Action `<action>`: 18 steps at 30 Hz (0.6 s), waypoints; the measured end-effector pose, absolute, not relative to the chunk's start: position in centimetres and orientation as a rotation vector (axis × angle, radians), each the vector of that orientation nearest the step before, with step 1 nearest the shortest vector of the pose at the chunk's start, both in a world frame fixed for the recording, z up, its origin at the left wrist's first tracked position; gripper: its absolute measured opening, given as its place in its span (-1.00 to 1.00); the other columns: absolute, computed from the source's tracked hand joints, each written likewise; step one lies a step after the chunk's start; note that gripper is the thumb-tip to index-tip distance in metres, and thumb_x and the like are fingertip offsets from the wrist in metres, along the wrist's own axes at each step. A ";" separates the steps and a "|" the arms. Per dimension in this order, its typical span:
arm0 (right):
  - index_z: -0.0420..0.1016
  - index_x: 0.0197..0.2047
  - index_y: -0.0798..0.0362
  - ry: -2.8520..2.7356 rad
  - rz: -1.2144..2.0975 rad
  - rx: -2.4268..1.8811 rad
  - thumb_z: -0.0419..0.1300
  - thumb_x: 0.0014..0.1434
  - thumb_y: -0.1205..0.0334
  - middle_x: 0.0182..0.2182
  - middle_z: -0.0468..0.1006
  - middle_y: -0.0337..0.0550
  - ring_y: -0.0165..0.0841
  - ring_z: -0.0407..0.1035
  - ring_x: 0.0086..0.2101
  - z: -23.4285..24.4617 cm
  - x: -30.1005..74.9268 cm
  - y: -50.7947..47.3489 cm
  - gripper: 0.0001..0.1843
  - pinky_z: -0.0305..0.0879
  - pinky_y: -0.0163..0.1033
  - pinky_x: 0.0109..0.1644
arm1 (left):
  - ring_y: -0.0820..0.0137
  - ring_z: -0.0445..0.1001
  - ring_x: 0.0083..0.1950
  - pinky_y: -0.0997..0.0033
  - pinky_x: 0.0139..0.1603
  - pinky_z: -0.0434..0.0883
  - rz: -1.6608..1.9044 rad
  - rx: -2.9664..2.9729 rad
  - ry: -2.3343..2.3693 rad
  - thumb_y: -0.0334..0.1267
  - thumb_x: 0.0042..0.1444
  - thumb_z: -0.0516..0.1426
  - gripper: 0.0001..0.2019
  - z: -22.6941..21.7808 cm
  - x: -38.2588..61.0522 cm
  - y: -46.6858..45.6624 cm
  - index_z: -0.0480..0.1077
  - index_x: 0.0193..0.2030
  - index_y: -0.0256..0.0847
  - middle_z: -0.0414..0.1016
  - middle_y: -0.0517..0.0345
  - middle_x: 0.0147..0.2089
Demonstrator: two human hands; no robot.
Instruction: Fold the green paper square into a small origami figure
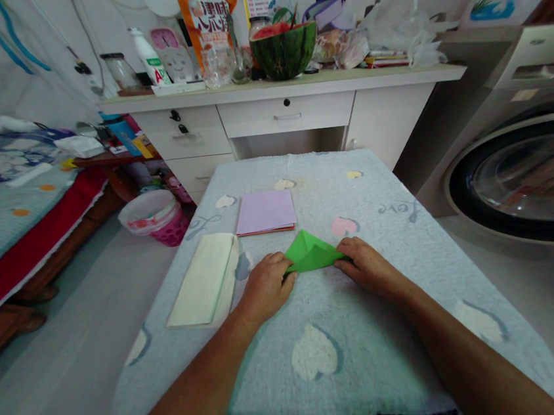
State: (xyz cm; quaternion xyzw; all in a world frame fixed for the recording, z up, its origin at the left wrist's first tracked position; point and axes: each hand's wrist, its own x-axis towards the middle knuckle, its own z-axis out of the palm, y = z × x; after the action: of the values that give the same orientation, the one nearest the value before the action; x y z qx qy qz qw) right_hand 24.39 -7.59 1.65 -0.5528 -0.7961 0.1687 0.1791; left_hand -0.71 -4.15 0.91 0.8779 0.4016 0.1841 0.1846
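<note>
A green sheet of folded paper [311, 253] lies between my hands, its peak pointing toward the desk. My left hand [271, 282] pinches its left corner between thumb and fingers. At the opposite corner, my right hand [363, 262] grips the paper the same way. The fingertips partly cover both corners. Just beyond the green paper sits a stack of square paper [265, 211], lilac on top with red and other edges showing beneath. Left of my left hand lies a folded cream sheet [200, 280].
A heart-patterned cloth [373, 369] covers the table. Behind it stands a white desk [286, 111] bearing a cut watermelon [285, 51], an orange pouch [208, 20] and glasses. A pink bin [168, 229] is on the floor at left, a washing machine [504, 104] at right.
</note>
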 end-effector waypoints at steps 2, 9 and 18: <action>0.47 -0.31 0.11 -2.217 0.471 -1.604 0.13 0.23 0.32 -0.32 0.46 -0.06 -0.26 0.31 -0.24 1.7 24.4 -7.6 -0.88 0.20 -0.17 -0.10 | 0.30 0.41 -0.23 0.34 -0.20 0.32 0.507 2.457 1.169 -0.30 0.17 0.09 -0.88 0.8 -0.7 -4.0 0.40 -0.36 -0.24 0.39 0.10 -0.35; 0.40 -0.37 0.07 -2.088 0.436 -1.698 0.06 0.27 0.20 -0.40 0.45 -0.11 -0.28 0.32 -0.32 1.2 24.2 -7.5 -0.79 0.19 -0.21 -0.22 | 0.30 0.46 -0.21 0.34 -0.20 0.32 0.549 2.260 1.285 -0.25 0.16 0.13 -0.79 1.1 -0.7 -4.0 0.33 -0.06 -0.19 0.47 0.14 -0.27; 0.39 -0.26 0.04 -1.877 0.496 -1.757 0.10 0.21 0.18 -0.39 0.50 -0.16 -0.30 0.37 -0.36 0.4 24.1 -7.2 -0.87 0.21 -0.23 -0.26 | 0.32 0.51 -0.13 0.32 -0.12 0.38 0.696 2.109 1.264 -0.29 0.19 0.05 -0.63 0.7 -0.6 -4.0 0.19 0.15 -0.15 0.52 0.10 -0.13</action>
State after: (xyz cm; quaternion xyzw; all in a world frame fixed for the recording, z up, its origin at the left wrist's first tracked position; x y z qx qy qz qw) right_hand 24.10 -7.16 0.42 -0.6483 -0.6923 0.1831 0.2586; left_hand -0.64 -4.03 0.75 0.7900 0.4736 0.2609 0.2890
